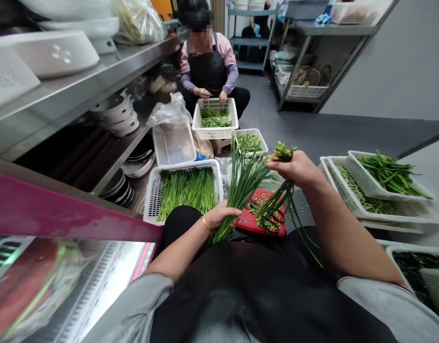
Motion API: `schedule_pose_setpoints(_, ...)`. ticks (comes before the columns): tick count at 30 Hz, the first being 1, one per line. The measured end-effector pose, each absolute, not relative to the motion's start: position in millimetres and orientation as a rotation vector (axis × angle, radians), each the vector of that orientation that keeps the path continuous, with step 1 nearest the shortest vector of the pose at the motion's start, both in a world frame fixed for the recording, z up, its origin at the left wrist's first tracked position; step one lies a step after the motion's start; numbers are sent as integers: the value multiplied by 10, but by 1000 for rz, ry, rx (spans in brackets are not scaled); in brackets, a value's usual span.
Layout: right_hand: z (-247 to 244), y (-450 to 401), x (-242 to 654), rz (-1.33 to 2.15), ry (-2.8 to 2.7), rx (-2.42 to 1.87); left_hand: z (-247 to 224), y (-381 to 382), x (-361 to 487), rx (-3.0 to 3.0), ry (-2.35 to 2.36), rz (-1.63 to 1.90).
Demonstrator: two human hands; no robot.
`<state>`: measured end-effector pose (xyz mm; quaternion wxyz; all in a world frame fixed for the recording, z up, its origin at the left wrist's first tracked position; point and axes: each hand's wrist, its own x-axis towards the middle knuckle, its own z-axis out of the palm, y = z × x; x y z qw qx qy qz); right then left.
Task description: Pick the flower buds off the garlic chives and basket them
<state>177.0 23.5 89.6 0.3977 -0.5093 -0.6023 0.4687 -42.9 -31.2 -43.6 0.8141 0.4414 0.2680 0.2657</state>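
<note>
My left hand (221, 215) is closed round the lower ends of a bunch of green flowering chives (244, 183), whose stems fan upward. Higher and to the right, my right hand (298, 167) grips a smaller bunch of flowering chives (282, 196) just below its pale buds, stems hanging down. Below it, black-handled scissors (279, 227) lie on a red board (245, 223) strewn with short cut green bits, partly hidden by the stems. A white basket (218, 177) of long green stems stands left of my left hand.
Opposite, a person (208, 64) handles greens over a white basket (197, 119). A tilted white basket (173, 143) and a smaller basket (264, 143) stand between us. Stacked baskets (348, 190) of greens are at right. A steel shelf (134, 62) with dishes runs along the left.
</note>
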Motion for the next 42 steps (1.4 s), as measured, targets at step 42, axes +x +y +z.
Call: schedule_pose_setpoints(42,618,37,1575,757,-1753,-1300,-474,-382,-421,1030,696,635)
